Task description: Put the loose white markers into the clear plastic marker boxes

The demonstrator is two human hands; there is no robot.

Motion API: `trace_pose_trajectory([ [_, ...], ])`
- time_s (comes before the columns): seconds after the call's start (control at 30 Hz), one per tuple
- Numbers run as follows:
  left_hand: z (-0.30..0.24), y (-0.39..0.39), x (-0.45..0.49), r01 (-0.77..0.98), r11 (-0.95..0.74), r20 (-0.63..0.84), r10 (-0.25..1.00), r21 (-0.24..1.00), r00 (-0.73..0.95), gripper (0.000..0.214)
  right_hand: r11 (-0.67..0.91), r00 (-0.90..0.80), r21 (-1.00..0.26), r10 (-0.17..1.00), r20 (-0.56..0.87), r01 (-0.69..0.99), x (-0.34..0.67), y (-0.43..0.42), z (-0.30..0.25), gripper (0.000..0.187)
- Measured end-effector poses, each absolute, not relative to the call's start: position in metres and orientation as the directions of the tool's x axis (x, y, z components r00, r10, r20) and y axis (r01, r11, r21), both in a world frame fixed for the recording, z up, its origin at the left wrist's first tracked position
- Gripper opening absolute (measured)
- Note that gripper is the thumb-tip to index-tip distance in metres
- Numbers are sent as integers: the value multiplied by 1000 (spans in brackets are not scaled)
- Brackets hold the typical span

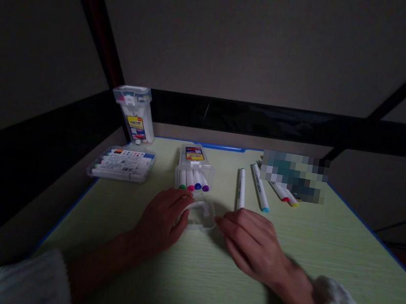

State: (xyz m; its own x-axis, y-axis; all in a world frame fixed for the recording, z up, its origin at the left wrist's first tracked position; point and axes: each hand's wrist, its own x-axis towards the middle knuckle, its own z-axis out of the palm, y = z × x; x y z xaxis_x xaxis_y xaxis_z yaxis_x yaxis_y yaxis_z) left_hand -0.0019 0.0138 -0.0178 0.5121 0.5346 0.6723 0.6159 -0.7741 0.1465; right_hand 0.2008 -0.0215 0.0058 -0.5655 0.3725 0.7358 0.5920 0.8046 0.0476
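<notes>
A clear plastic marker case (206, 167) lies with its opening toward me, several white markers showing green, pink, blue and purple ends inside. Its transparent lid (196, 226) is folded out flat on the near side. My left hand (164, 218) is at the lid's left edge, thumb and fingers closed around it. My right hand (250, 240) is closed beside the lid's right edge, fingertips close to it; what they hold, if anything, is hidden. A white marker (241, 187) lies just beyond, its near end hidden behind my right knuckles.
Another white marker (259, 187) with a light-blue end lies to the right, near red-ended and yellow-ended markers (284, 191). A blurred patch (294, 175) covers things there. At left are a flat marker case (123, 164) and an upright one (137, 115). Blue edging rims the green table (202, 297).
</notes>
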Motion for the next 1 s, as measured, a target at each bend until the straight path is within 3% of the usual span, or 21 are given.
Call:
trace_pose_trajectory([
  [0.23,-18,14,-2,614,-777,665,532,138,524,19,732,-483,-23,472,738,681,205,-18,0,23],
  [0.53,-19,14,-3,605,-784,672,522,135,526,19,605,-325,-227,663,674,763,207,-14,-5,20],
  [1.0,-19,14,-3,602,-787,675,518,134,526,18,365,-254,-208,871,420,907,207,-10,-6,19],
])
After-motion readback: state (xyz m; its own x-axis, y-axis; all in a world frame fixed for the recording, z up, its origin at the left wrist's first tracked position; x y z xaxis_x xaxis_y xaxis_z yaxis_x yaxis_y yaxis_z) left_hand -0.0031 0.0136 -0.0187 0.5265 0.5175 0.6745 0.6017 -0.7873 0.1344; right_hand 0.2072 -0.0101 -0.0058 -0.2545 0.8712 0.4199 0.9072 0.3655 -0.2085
